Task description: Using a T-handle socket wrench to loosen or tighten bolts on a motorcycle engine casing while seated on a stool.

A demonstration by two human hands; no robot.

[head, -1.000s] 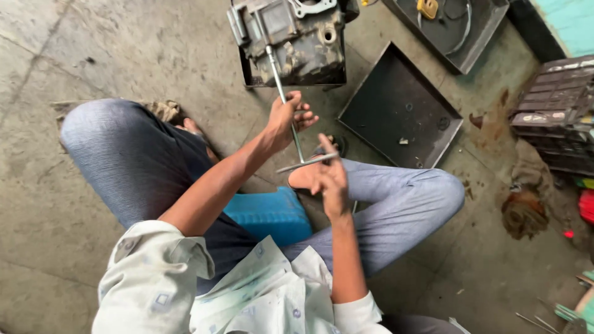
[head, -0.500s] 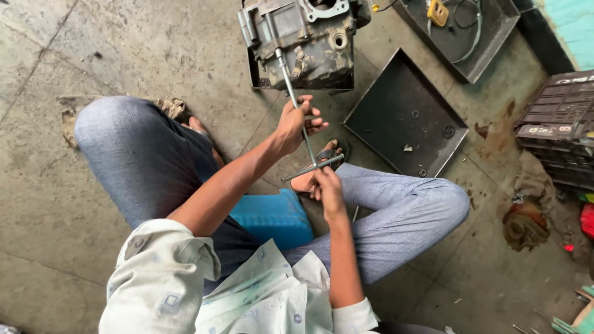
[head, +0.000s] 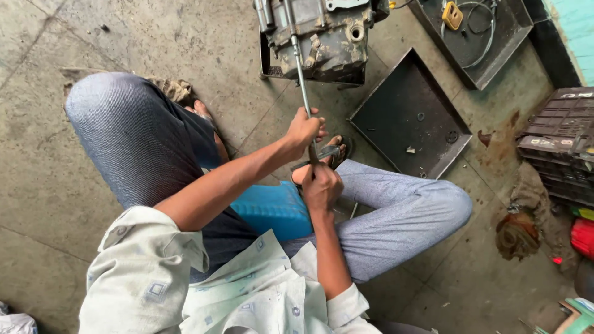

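Overhead, the person is sitting on a low blue stool [head: 272,209] on the concrete floor [head: 68,185], knees spread, facing a grimy grey engine block [head: 322,37] that is standing in a shallow dark tray at the top of the view. A second black metal tray [head: 408,117] is lying just to the right of the block, holding a few small washers and bits. Farther up to the right, another dark tray [head: 495,55] is carrying a yellow square-shaped part [head: 452,15] and a loop of thin cable. At the right edge a dark plastic crate [head: 557,142] with pale label patches on its ribs is sitting beside a turquoise wall; the marks on them are too small to tell. Below it a rusty round part [head: 516,234] is resting on the floor, with a red object [head: 581,238] at the frame edge.

A long metal T-handle wrench [head: 301,80] is running from the engine block down to the hands. The left hand [head: 304,131] is wrapping its fingers closed around the shaft, near its lower end. The right hand [head: 322,185] is sitting just below, closed on the cross handle [head: 328,151], which is showing between the two hands above a sandalled foot.
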